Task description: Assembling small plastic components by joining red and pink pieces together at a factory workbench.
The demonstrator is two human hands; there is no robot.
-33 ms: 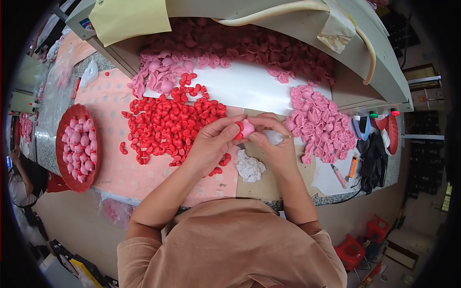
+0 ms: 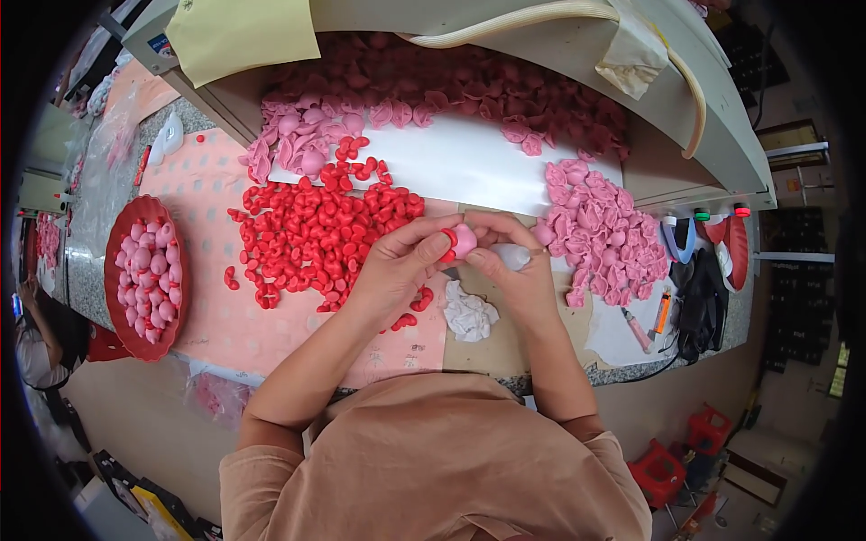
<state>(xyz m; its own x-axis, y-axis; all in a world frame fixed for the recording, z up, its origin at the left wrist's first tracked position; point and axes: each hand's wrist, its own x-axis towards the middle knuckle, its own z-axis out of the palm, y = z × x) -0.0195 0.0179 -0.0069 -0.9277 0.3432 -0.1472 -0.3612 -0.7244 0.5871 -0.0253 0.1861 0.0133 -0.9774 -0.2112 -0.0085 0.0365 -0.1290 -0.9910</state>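
Note:
In front of my chest, my left hand [image 2: 390,270] pinches a small red curved piece [image 2: 449,245] against a rounded pink soft-looking piece [image 2: 465,240]. My right hand [image 2: 525,287] is closed, its thumb and fingertips on the pink piece's other side. Tucked within that same hand is a whitish translucent bottle-like thing [image 2: 512,257], partly hidden by fingers. Left of my hands spreads a heap of glossy red curved pieces [image 2: 316,239]. A pile of pink ruffled pieces [image 2: 600,234] lies to the right. Below my hands sits a crumpled white tissue [image 2: 470,312].
A red scalloped bowl [image 2: 115,298] of pink pieces with red parts stands at left. Across the back, a grey machine housing [image 2: 722,135] overhangs more pink pieces. A tube [image 2: 637,330], an orange cutter [image 2: 663,313] and a black strap-like bundle [image 2: 704,302] lie at right.
The pink piece has turned slightly between my fingers, and my right fingers have shifted a little. Everything else stays put.

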